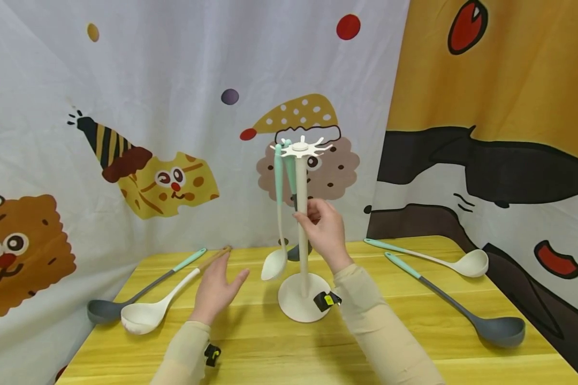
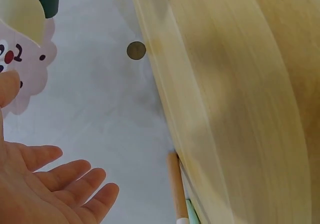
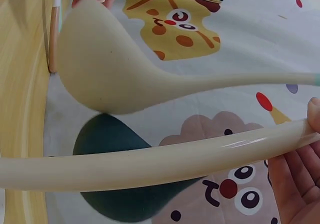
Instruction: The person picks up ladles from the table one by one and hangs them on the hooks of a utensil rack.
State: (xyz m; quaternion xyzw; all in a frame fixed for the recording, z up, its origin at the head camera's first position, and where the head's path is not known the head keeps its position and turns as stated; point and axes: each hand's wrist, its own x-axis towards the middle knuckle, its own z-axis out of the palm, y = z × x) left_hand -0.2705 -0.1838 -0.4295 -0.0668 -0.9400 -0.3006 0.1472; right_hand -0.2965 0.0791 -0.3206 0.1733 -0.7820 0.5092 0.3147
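My right hand (image 1: 326,232) pinches the upright pole (image 1: 302,246) of a white utensil rack between thumb and fingers. The rack's top is a ring of hooks (image 1: 301,147). From its left side hang a white ladle (image 1: 273,266) with a mint handle and, behind it, a dark grey utensil (image 3: 117,134) with a mint handle, partly hidden by the pole. My left hand (image 1: 215,291) hovers over the table left of the rack, fingers extended and holding nothing. Just beyond it lies a white ladle with a wooden handle (image 1: 146,316), whose handle the hand partly covers.
At the left a grey ladle (image 1: 107,311) lies beside the wooden-handled one. On the right lie a white ladle (image 1: 469,263) and a grey ladle (image 1: 501,330), both mint-handled. The rack's round base (image 1: 289,307) stands on the yellow wooden table (image 1: 265,353). A printed curtain (image 1: 173,96) hangs behind.
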